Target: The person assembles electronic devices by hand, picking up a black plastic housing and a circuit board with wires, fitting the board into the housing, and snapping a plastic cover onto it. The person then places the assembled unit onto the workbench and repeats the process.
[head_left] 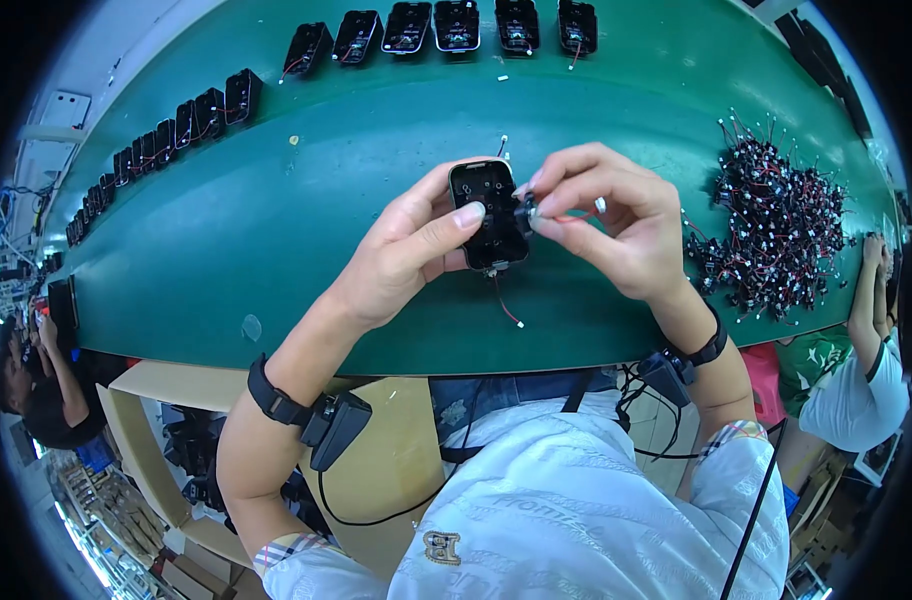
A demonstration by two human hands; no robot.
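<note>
My left hand [408, 250] holds a black rectangular plastic housing [491, 212] above the green belt, thumb across its face. A thin red and black wire [507, 308] hangs from the housing's lower end. My right hand [616, 218] pinches a small black part [525, 210] with a wire against the housing's right edge. Both hands meet over the middle of the belt.
A heap of small black parts with red wires [776, 225] lies on the green belt [276, 230] to the right. Rows of finished black housings [446, 28] line the far edge and the left side [166, 125]. Other people sit at left [36, 385] and right [861, 375].
</note>
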